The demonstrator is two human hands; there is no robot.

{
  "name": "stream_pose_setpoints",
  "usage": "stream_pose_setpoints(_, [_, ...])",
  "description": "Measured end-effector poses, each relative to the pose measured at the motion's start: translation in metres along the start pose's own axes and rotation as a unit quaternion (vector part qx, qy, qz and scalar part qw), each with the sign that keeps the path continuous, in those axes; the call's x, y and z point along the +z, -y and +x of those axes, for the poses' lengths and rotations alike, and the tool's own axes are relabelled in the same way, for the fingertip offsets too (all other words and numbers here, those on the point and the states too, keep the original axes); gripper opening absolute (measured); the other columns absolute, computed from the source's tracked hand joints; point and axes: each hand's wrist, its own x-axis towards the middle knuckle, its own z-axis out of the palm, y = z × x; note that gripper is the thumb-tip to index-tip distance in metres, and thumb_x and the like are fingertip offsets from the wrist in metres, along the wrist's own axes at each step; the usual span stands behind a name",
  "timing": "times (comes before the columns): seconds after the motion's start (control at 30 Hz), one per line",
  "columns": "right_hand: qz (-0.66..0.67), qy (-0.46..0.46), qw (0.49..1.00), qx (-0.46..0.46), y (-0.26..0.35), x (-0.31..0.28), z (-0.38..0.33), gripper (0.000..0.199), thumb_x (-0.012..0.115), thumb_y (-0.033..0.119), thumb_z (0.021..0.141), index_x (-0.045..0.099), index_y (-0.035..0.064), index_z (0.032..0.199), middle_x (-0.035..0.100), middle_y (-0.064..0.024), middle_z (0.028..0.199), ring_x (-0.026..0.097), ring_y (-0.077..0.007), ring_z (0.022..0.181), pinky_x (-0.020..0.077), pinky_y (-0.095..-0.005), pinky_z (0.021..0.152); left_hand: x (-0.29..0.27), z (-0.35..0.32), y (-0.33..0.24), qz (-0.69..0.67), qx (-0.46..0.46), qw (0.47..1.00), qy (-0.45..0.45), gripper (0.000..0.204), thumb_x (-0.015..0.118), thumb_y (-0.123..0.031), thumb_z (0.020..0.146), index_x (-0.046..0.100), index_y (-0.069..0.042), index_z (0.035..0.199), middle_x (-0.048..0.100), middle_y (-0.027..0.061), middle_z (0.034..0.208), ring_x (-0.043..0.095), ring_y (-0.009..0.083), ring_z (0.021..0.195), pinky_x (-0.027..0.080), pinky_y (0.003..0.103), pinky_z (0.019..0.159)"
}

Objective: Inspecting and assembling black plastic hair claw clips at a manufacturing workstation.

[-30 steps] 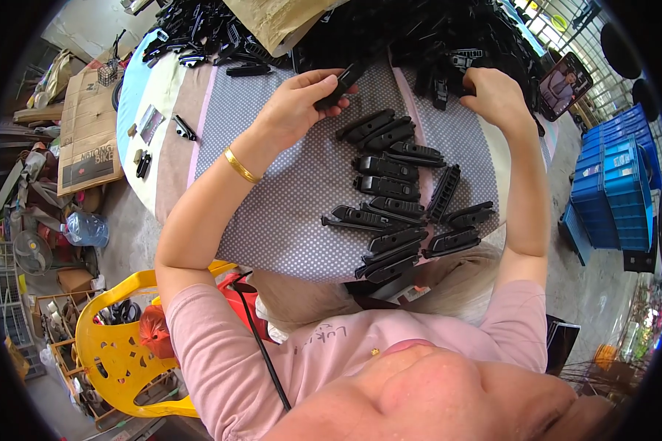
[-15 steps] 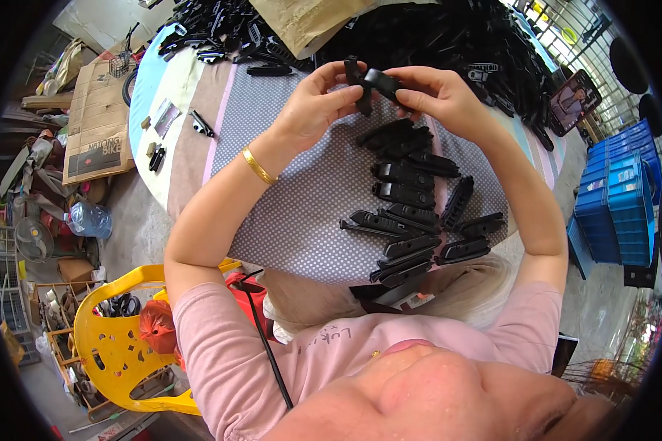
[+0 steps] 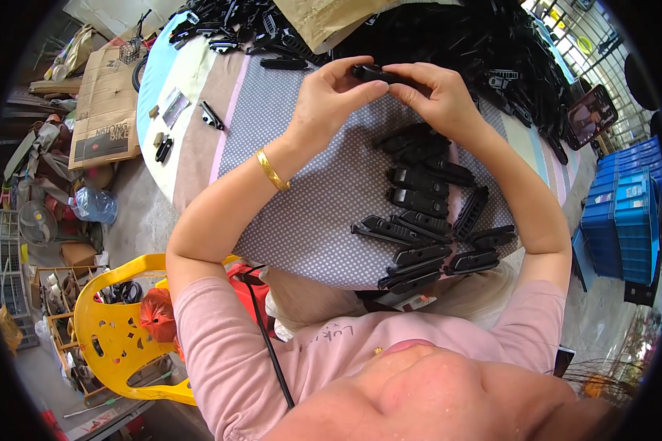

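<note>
Above the far part of the table, my left hand (image 3: 332,103) and my right hand (image 3: 440,94) grip one elongated black plastic part (image 3: 374,73) between them, fingertips and thumbs closed on its two ends. My thumbs almost meet below it, and the fingers hide much of its outline. Under my right forearm lies a cluster of similar long black plastic pieces (image 3: 419,204), some side by side and others at angles, down to the table's near edge. Beyond my hands rises a large heap of black parts (image 3: 441,37).
A brown paper sheet (image 3: 327,20) covers some of the heap. On the dotted tablecloth (image 3: 294,220), small parts (image 3: 211,115) lie at left. A phone (image 3: 591,116) stands at right, near blue crates (image 3: 618,213). A yellow chair (image 3: 114,323) is at lower left.
The two black pieces, one in each hand before, are now together as one level part between both hands. My hands have drawn closer. The whole view has shifted slightly.
</note>
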Motion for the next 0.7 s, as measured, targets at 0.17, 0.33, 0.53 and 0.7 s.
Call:
stream_pose_setpoints(0.17, [-0.109, -0.011, 0.994, -0.011, 0.011, -0.003, -0.003, 0.040, 0.072, 0.019, 0.074, 0.060, 0.0016, 0.108, 0.059, -0.0083, 0.106, 0.059, -0.0161, 0.089, 0.0478, -0.0238, 0.071, -0.002, 0.005, 0.002, -0.046, 0.041, 0.998, 0.000, 0.034, 0.071, -0.009, 0.077, 0.060, 0.001, 0.108, 0.065, 0.0051, 0.085, 0.060, 0.0075, 0.077, 0.049, 0.019, 0.068])
stream_pose_setpoints(0.33, [-0.042, 0.059, 0.997, 0.025, 0.016, -0.014, -0.007, 0.046, 0.076, 0.023, 0.068, 0.062, 0.0028, 0.106, 0.064, -0.0089, 0.094, 0.061, -0.0185, 0.083, 0.0473, -0.0287, 0.075, -0.004, 0.001, -0.005, 0.003, 0.057, 0.997, 0.049, 0.033, 0.068, -0.003, 0.078, 0.060, 0.000, 0.110, 0.064, 0.0086, 0.100, 0.061, 0.0106, 0.087, 0.050, 0.023, 0.079])
stream_pose_setpoints(0.53, [-0.076, 0.008, 0.997, -0.003, 0.025, -0.014, -0.014, 0.033, 0.075, 0.020, 0.069, 0.067, 0.0028, 0.095, 0.066, -0.0073, 0.077, 0.061, -0.0172, 0.070, 0.0466, -0.0272, 0.066, -0.001, -0.001, -0.010, 0.001, 0.099, 0.992, 0.084, 0.033, 0.069, -0.002, 0.076, 0.060, 0.001, 0.108, 0.064, 0.0108, 0.104, 0.061, 0.0128, 0.091, 0.051, 0.025, 0.082])
stream_pose_setpoints(0.7, [-0.098, 0.100, 0.988, 0.061, 0.023, -0.030, -0.008, 0.029, 0.074, 0.020, 0.071, 0.067, 0.0029, 0.094, 0.066, -0.0079, 0.077, 0.060, -0.0156, 0.068, 0.0456, -0.0259, 0.059, -0.007, 0.006, 0.000, -0.059, -0.011, 0.989, 0.133, 0.035, 0.069, -0.009, 0.078, 0.058, 0.001, 0.110, 0.065, 0.0091, 0.098, 0.061, 0.0143, 0.090, 0.050, 0.025, 0.082])
